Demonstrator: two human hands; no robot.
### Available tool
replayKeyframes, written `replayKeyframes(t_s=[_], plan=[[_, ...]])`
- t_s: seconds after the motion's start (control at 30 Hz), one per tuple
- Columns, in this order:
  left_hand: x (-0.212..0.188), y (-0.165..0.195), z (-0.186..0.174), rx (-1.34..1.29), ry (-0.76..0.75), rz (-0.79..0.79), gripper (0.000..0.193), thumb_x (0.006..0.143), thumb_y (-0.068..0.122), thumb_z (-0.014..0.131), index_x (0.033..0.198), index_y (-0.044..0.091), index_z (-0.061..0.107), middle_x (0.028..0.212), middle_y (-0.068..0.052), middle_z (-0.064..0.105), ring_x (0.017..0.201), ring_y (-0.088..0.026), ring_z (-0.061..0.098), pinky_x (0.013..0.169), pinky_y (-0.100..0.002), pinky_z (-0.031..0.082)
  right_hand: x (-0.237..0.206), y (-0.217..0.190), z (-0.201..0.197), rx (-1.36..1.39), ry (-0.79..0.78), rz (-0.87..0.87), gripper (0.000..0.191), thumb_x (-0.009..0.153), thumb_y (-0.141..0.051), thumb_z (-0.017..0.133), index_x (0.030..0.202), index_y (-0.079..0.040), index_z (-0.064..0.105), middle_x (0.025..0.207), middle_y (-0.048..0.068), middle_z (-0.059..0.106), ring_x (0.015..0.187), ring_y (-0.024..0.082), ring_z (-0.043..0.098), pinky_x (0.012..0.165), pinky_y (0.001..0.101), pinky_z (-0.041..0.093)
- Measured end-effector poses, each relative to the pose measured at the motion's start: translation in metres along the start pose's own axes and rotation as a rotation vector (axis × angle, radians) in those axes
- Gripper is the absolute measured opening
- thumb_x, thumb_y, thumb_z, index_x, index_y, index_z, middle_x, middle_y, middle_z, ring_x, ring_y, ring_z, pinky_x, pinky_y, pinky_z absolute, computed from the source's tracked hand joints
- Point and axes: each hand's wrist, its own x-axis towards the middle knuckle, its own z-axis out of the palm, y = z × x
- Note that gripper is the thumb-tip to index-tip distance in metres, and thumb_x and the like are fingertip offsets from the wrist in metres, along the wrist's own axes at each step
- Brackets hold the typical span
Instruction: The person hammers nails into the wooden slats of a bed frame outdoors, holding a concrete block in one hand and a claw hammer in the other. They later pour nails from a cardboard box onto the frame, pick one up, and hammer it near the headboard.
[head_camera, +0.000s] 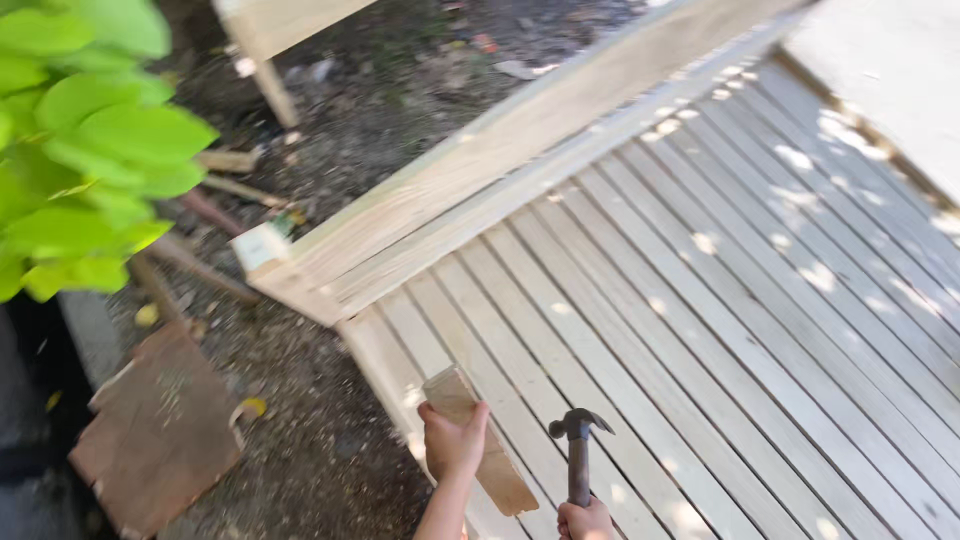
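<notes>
Head view: the left hand is closed around a short, pale, flat offcut of timber board, gripping it near its upper end and holding it tilted against the near edge of the slatted pale-wood deck. The right hand, partly cut off by the lower frame edge, is wrapped around the handle of a steel claw hammer with a dark wooden handle; the hammer head stands upright, just beside the offcut and clear of it. A long pale timber rail runs diagonally along the far side of the deck. Progress judgement: deck slats and rail appear laid; the offcut is positioned but not visibly fastened, and no nail is discernible. Beyond the deck lie bare soil, a brown flat panel and green leaves.
</notes>
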Motion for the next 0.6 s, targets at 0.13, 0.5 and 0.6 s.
replayKeyframes(t_s=[0.13,0.5,0.6], plan=[[-0.007,0.000,0.049,0.243,-0.140,-0.051,0.147,0.069,0.071,0.083,0.163,0.004,-0.010,0.161,-0.032,0.007,0.139,-0.051,0.035,0.112,-0.056,0.038,-0.044,0.013,-0.045,0.148,0.034,-0.043,0.011,0.068,0.003,0.062,0.076,0.008,0.057,0.053,0.015,0.054,0.040,0.025,0.051,0.041,0.0393,0.038],[-0.122,-0.018,0.069,0.538,-0.125,0.453,0.106,0.081,0.055,0.071,0.162,0.024,0.012,0.172,-0.008,0.005,0.158,-0.035,0.005,0.119,-0.069,0.016,-0.171,0.055,-0.110,0.223,0.085,-0.177,0.015,0.066,-0.003,0.072,0.074,0.003,0.061,0.061,0.013,0.062,0.059,0.023,0.064,0.058,0.0351,0.049],[-0.163,-0.031,0.047,0.539,-0.214,0.567,0.105,0.078,0.049,0.076,0.160,0.024,0.017,0.171,-0.009,0.010,0.158,-0.034,0.008,0.120,-0.070,0.016,-0.208,0.066,-0.113,0.234,0.083,-0.161,0.014,0.067,-0.002,0.070,0.075,0.004,0.060,0.061,0.013,0.061,0.056,0.024,0.063,0.056,0.0365,0.048]])
